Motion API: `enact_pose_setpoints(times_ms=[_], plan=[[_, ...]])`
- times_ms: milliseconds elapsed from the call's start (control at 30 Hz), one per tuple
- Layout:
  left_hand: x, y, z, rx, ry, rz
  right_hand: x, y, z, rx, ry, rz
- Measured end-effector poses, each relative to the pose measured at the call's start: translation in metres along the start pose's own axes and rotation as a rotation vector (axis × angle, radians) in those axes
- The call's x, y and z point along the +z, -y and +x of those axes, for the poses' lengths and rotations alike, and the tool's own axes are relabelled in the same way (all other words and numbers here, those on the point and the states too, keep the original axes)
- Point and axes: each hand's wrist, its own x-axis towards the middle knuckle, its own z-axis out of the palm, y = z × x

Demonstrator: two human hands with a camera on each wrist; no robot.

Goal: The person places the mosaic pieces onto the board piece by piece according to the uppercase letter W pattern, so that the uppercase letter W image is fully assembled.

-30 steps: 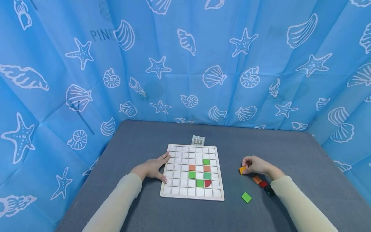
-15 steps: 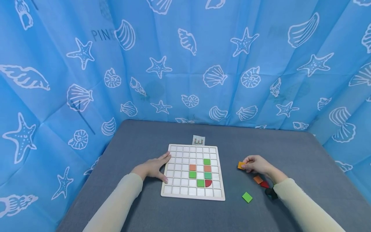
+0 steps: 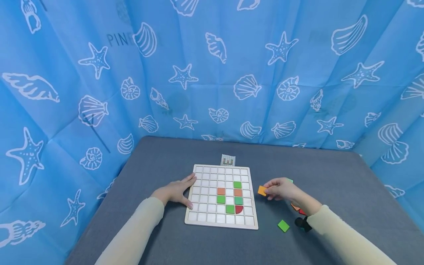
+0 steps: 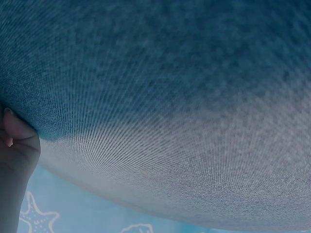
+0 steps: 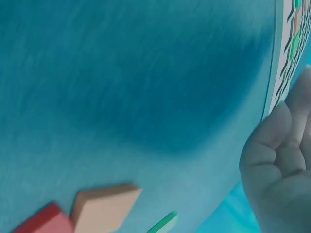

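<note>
A white gridded board (image 3: 202, 218) lies on the grey table. Along its left edge my left hand (image 3: 175, 191) rests with thumb and fingers spread. Several coloured tiles sit in its right half, among them a green tile (image 3: 237, 184), an orange tile (image 3: 221, 191) and a red quarter-round tile (image 3: 239, 209). Just right of the board, my right hand (image 3: 281, 189) pinches a yellow-orange square tile (image 3: 261, 190) between thumb and fingers. In the right wrist view that hand shows at the right edge, its held tile hidden. The left wrist view catches only part of the left hand (image 4: 19, 145).
A loose green tile (image 3: 283, 226) and black pieces (image 3: 302, 223) lie near the right forearm. Partly under that arm are an orange piece (image 5: 104, 208) and a red piece (image 5: 46, 223). Behind the board lies a small pattern card (image 3: 228, 160). A blue shell-print curtain (image 3: 215, 73) surrounds the table.
My right hand has carried the yellow-orange tile leftward from the loose pieces, toward the board's right edge. The left hand has stayed on the board.
</note>
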Motion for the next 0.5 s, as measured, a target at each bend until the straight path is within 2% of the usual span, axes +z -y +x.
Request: enact_pose_setpoints(times_ms=[167, 500], plan=[[0.000, 0.000, 0.001, 0.002, 0.001, 0.012, 0.017, 0.007, 0.003, 0.018, -0.043, 0.017], [0.000, 0.001, 0.003, -0.001, 0.006, 0.013, 0.039, 0.017, 0.001, -0.073, 0.021, 0.009]])
